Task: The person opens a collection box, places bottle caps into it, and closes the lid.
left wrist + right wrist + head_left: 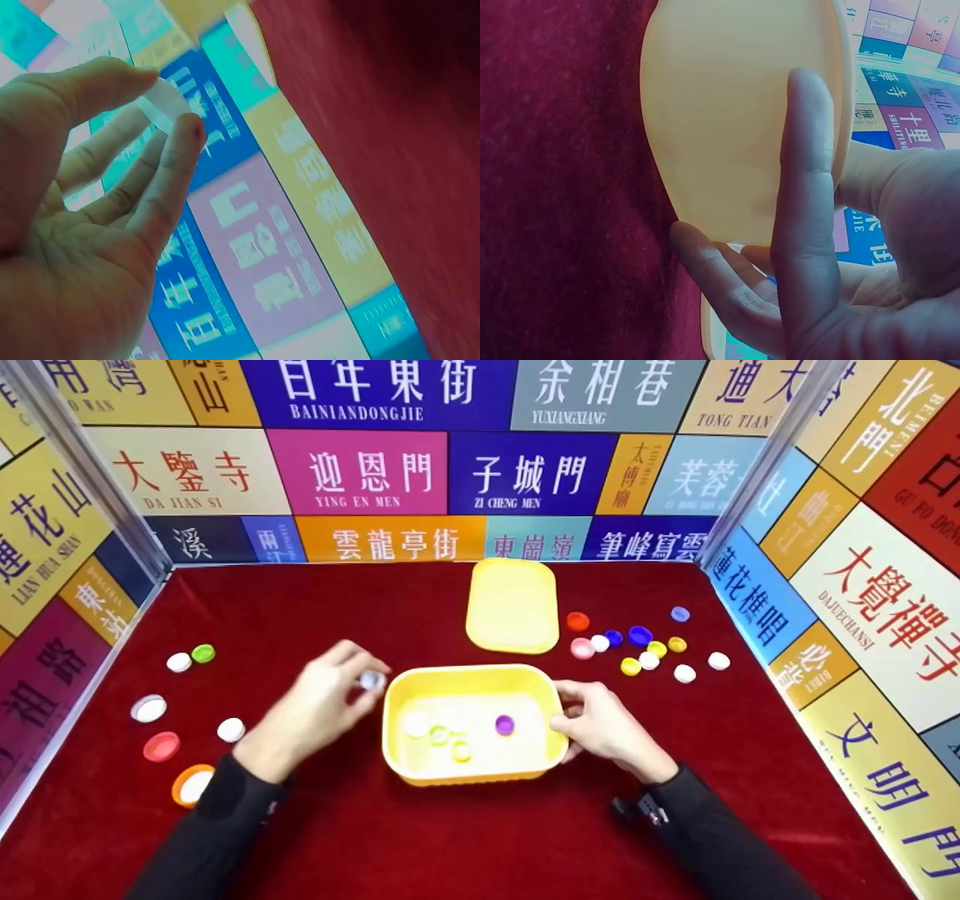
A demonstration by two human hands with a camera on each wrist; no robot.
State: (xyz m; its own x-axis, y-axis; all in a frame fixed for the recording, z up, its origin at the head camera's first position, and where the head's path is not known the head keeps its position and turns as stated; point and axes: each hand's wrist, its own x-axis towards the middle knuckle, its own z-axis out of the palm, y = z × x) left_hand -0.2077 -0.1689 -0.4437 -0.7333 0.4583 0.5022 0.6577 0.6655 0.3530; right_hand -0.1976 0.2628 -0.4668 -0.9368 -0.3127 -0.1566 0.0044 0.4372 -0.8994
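Observation:
Between the thumb and fingertips of my left hand (319, 709) is a pale bottle cap (372, 680), pinched just off the left end of a yellow plastic box (476, 772). The left wrist view shows that same whitish cap (166, 105) at the fingertips. My right hand (611, 727) grips the box by its right end; in the right wrist view its fingers lie against the box's outer wall (727, 135). Inside the box lie a purple cap (505, 725), a yellow cap (462, 751), a green cap (439, 735) and a white cap (415, 724).
A yellow lid (513, 606) lies behind the box. Several loose caps, among them a red cap (577, 621), are scattered at the right. More lie at the left, including a red cap (161, 746) and an orange cap (184, 789). Printed panels enclose the red cloth.

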